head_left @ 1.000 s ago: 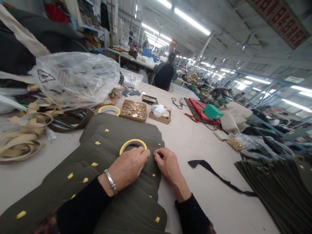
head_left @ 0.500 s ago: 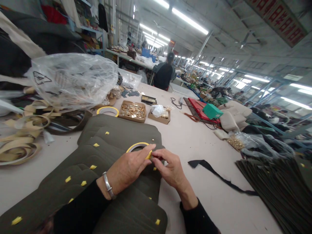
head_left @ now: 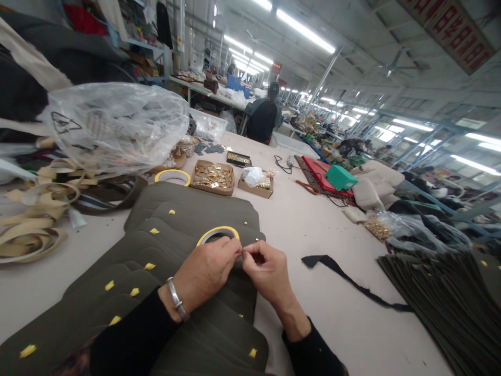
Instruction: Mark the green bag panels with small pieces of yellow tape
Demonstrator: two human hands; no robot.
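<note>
My left hand [head_left: 209, 266], wearing a silver bangle, is closed on a roll of yellow tape [head_left: 219, 230]. The roll is tilted above a stack of dark olive padded fabric panels [head_left: 188, 209], its lower part hidden by my fingers. Thumb and forefinger of my right hand [head_left: 270, 269] are pinched together right against the left fingertips; what lies between them is too small to make out. Several yellow tape bits [head_left: 150, 266] dot the panels. Small metal studs [head_left: 246, 223] show near the right edge of the top panel.
Behind the panels are another yellow tape roll [head_left: 173, 176], a box of gold hardware [head_left: 213, 177] and a smaller parts box [head_left: 257, 183]. A black strip [head_left: 352, 284] and stacked dark panels [head_left: 438, 297] lie right. Beige webbing [head_left: 27, 235] is left. One person [head_left: 263, 117] sits farther off.
The tape roll has shifted slightly left, and its yellow edge by the fingertips is now covered. My right hand has moved slightly down, uncovering a second stud on the panel.
</note>
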